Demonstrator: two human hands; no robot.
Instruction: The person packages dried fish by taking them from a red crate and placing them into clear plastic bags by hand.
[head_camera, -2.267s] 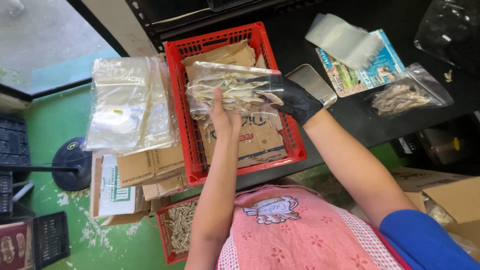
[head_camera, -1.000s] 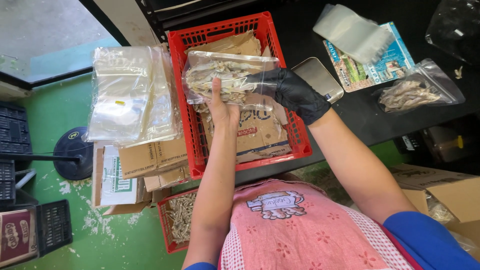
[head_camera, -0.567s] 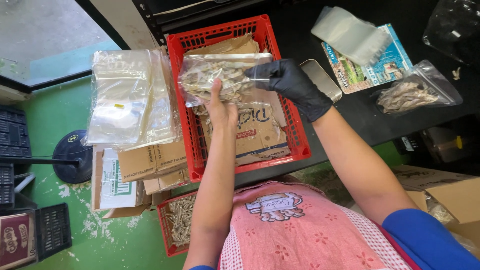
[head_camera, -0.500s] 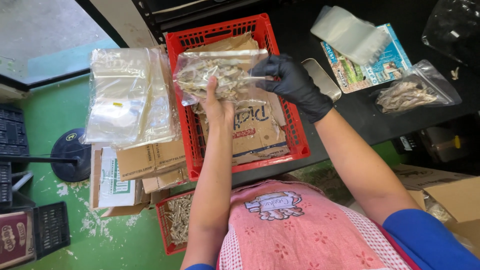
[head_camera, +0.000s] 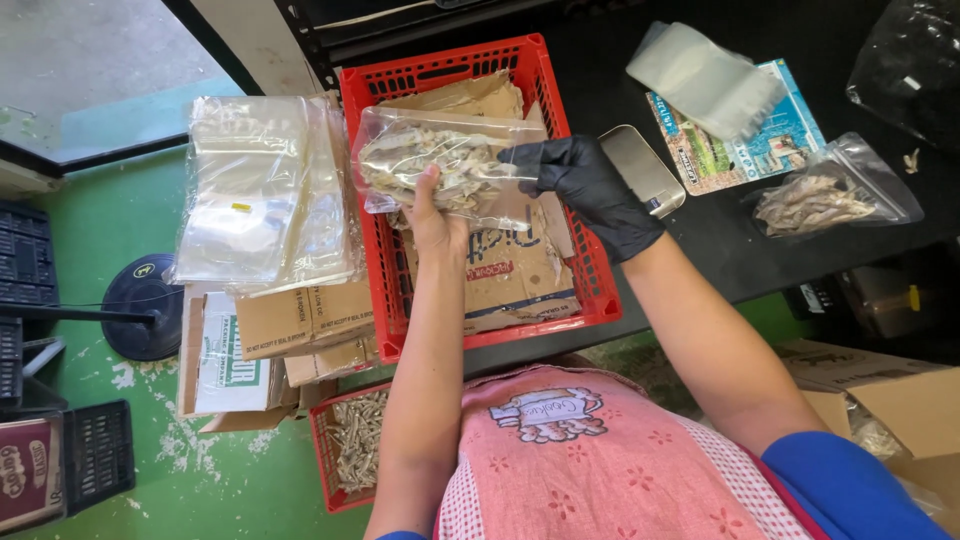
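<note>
Floor: green painted, worn, with cardboard boxes (head_camera: 300, 320) stacked near its left side.
Empty clear bags (head_camera: 262, 190): piled on the boxes, just left of the red crate (head_camera: 560, 120).
Left hand (head_camera: 435, 215): bare, closed under the clear bag of dried fish (head_camera: 445, 165), above the crate.
Right hand (head_camera: 585, 180): black-gloved, pinching the bag's right edge.
Handling: best kept level, pinch firm.
Black counter (head_camera: 720, 260): second filled bag (head_camera: 830, 195) near its right edge.

- Clear bag of dried fish (head_camera: 450, 165), pinched between my left hand (head_camera: 437, 215) and gloved right hand (head_camera: 585, 185).
- Empty clear bags (head_camera: 255, 190), left of my left hand.
- Second filled bag (head_camera: 830, 195), far right of my right hand.
</note>
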